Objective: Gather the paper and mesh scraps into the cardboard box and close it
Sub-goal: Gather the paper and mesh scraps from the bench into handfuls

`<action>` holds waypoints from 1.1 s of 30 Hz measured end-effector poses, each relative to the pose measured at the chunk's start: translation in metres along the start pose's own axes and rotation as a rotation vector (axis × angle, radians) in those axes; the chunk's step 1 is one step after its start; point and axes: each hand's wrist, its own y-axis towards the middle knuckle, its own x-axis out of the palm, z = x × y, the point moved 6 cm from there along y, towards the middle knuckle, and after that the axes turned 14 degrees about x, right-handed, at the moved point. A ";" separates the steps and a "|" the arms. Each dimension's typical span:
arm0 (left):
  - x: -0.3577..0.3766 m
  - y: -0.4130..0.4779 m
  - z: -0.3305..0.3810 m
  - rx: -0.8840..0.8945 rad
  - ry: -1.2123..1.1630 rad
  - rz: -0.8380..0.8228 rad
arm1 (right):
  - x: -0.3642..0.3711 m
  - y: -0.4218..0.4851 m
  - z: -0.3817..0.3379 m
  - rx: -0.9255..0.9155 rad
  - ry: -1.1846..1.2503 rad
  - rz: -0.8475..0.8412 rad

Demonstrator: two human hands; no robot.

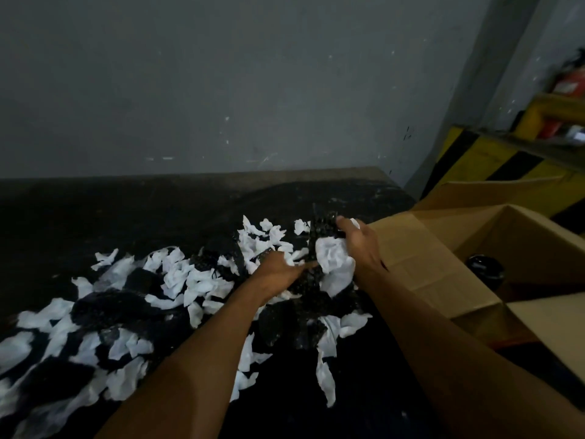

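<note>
White paper scraps [190, 280] and black mesh scraps [107, 307] lie scattered over a dark table [95, 210]. Both my hands hold one bundle of crumpled white paper and black mesh [332, 261] lifted a little above the pile. My left hand [278, 269] grips the bundle from below on its left side. My right hand [357, 239] grips it from the right, fingers curled over the mesh. An open cardboard box [538, 236] stands just right of my right hand, with its near flap [421, 248] folded out towards the bundle. A dark round object [486, 269] lies inside the box.
A grey wall [221, 90] runs behind the table. At the right stand a yellow and black striped barrier [493, 160] and a yellow rack with a red extinguisher [569, 80]. The table's right edge meets the box.
</note>
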 end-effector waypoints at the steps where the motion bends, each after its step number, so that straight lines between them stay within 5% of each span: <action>1: 0.002 -0.002 -0.001 0.031 0.000 -0.034 | 0.001 0.003 0.004 0.006 -0.027 0.022; 6: -0.020 0.013 0.000 0.101 0.333 0.067 | 0.000 0.008 0.007 -0.120 -0.426 0.175; 17: 0.004 0.092 0.082 0.319 0.290 0.086 | -0.105 0.011 -0.055 -0.317 -0.361 0.262; 26: 0.140 0.175 0.200 0.522 0.199 0.092 | -0.279 0.040 -0.091 -0.383 -0.320 0.533; 33: 0.294 0.205 0.225 0.500 0.367 0.057 | -0.424 0.092 -0.062 -0.316 -0.274 0.507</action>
